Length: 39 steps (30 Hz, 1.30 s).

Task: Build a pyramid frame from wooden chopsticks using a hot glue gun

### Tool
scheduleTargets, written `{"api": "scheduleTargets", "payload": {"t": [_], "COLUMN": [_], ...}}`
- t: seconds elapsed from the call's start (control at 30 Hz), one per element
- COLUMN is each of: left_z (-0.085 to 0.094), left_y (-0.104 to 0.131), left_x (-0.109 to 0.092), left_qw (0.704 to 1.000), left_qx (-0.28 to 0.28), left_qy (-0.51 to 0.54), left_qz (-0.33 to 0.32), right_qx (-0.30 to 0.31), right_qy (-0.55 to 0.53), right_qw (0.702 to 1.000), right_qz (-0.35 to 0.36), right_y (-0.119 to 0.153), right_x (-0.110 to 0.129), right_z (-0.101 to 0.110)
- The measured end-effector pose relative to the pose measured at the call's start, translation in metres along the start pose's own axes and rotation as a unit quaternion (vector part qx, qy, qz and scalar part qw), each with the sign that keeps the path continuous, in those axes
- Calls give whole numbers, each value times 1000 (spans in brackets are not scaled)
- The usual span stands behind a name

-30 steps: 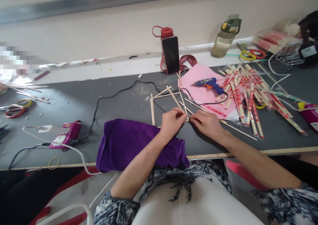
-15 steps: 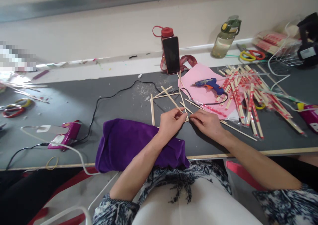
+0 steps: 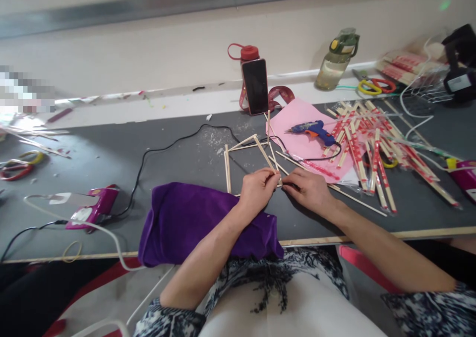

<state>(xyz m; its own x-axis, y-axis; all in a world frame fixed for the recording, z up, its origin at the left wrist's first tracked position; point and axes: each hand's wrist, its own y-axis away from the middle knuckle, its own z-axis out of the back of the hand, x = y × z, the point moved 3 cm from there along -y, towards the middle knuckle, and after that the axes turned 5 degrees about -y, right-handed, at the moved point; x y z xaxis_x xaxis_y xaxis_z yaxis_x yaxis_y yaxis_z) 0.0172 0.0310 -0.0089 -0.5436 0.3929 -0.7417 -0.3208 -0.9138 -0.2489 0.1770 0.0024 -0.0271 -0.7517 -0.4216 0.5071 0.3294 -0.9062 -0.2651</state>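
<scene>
My left hand [image 3: 259, 191] pinches the lower end of a slanting wooden chopstick [image 3: 264, 151] at the near right corner of a frame of chopsticks [image 3: 228, 173]. The frame lies on the grey table, with short sticks rising from some corners. My right hand [image 3: 310, 189] is at the same corner, thumb and fingertips drawn together; what they grip is too small to make out. Below my left forearm lies a folded purple cloth [image 3: 193, 223]. A blue glue gun [image 3: 314, 130] rests on pink paper [image 3: 293, 114] beyond my right hand.
Many wrapped chopsticks [image 3: 375, 148] are piled at the right. A phone [image 3: 255, 86] leans on a red-capped bottle [image 3: 249, 53]; a green bottle [image 3: 334, 62] stands behind. A black cord [image 3: 167, 144] crosses the table to a purple power strip [image 3: 94, 205]. Scissors [image 3: 22, 166] lie far left.
The upper end of the chopstick in my left hand has swung right and slightly nearer. My right hand stays at the corner. The view has shifted slightly.
</scene>
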Motion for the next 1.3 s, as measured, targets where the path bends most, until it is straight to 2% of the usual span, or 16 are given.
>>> {"api": "scheduleTargets", "payload": {"t": [0.27, 0.67, 0.9, 1.1, 1.3], "left_z": [-2, 1, -1, -1, -3], "left_y": [-2, 1, 1, 1, 2], "left_x": [0, -4, -2, 0, 2], "left_qw": [1000, 999, 999, 999, 999], "left_qx": [21, -1, 6, 10, 2], "left_qy": [-4, -5, 9, 19, 28], "left_qz": [2, -37, -32, -25, -41], "right_qx": [7, -9, 7, 29, 36], "right_qy": [2, -3, 103, 202, 266], "right_qw": [1000, 1000, 993, 977, 961], "right_qz": [6, -13, -64, -60, -64], "right_y": [-3, 1, 7, 16, 19], "right_x": [-1, -4, -8, -5, -13], "right_z": [-3, 0, 4, 11, 17]}}
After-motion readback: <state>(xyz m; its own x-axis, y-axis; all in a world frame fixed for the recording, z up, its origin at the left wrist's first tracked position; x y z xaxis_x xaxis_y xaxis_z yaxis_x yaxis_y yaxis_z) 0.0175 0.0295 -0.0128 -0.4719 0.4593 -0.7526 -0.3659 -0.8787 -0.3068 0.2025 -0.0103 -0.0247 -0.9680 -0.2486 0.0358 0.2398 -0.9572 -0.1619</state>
